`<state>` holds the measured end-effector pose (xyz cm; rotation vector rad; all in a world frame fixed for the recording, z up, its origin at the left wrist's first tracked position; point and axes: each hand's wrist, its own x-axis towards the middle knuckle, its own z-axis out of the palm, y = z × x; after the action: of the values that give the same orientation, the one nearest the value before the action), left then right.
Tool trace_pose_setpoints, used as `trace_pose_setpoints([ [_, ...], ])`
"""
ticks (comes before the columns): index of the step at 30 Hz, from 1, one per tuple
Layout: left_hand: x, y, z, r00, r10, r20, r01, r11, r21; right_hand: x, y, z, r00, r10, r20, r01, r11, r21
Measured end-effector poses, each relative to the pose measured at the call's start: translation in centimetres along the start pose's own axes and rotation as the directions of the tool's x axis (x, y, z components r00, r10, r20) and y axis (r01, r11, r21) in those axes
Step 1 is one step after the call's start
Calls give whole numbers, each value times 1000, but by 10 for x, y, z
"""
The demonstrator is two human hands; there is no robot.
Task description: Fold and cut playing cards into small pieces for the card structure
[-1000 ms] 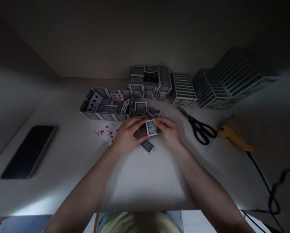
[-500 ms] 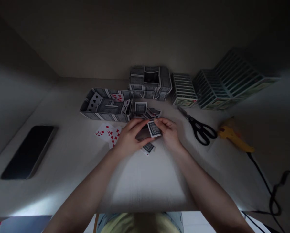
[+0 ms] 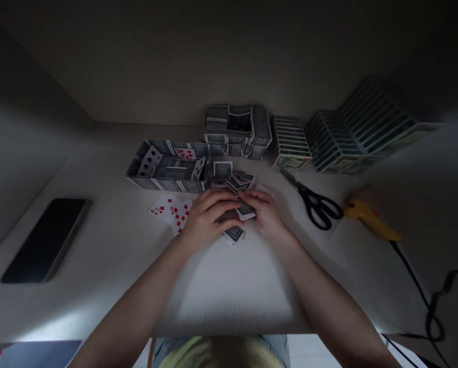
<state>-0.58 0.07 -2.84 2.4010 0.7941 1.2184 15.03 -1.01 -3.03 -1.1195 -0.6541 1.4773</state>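
On the pale tabletop (image 3: 229,291), my feed shows a walled card structure (image 3: 169,166) beside a taller one (image 3: 236,128), with black-handled scissors (image 3: 316,204) to the right and a dark phone (image 3: 45,240) to the left. The right hand (image 3: 265,212) pinches a blue-backed playing card (image 3: 246,211) in a narrow grip, just above a face-down card (image 3: 234,234). The left hand (image 3: 209,217) curls beside it; I cannot tell whether it grips.

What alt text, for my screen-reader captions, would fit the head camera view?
The left hand and right hand meet over a patterned-back playing card among loose cards on a pale table. Box-like card structures stand behind, with black-handled scissors to the right and a dark phone to the left.
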Motion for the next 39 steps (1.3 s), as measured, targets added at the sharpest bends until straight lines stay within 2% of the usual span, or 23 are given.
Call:
trace_pose_setpoints([
  [5, 0, 3, 4, 1000, 0, -25, -2, 997, -77, 1, 1, -1, 1000, -15, 18, 17, 997, -69],
  [8, 0, 6, 6, 986, -134, -101, 121, 984, -127, 0, 3, -1, 999, -27, 27, 30, 987, -160],
  [10, 0, 6, 6, 941, -286, -182, 267, 956, -120, -1, 5, 1, 998, -53, 26, 57, 979, -196],
  [13, 1, 2, 6, 829, -505, -239, 479, 863, -163, -3, 6, 3, 990, -143, 11, 141, 962, -235],
  [16, 4, -2, 6, 743, -651, -158, 590, 747, -306, -5, 6, 2, 973, -227, 49, 230, 917, -327],
  [19, 7, -2, 5, 713, -700, -41, 628, 663, -407, -6, 5, 0, 956, -273, 104, 291, 866, -406],
  [26, 9, 0, 5, 664, -736, 131, 684, 527, -504, -1, 2, -4, 984, -177, 33, 179, 937, -300],
  [31, 10, -2, 2, 559, -790, 252, 772, 384, -507, 3, -1, -10, 990, 0, 140, 31, 975, -221],
  [34, 10, -3, 1, 552, -786, 278, 781, 371, -503, 4, -2, -13, 984, 40, 175, -5, 981, -196],
  [39, 9, -4, 2, 585, -759, 286, 771, 411, -486, 6, 0, -14, 981, 57, 184, -22, 982, -186],
])
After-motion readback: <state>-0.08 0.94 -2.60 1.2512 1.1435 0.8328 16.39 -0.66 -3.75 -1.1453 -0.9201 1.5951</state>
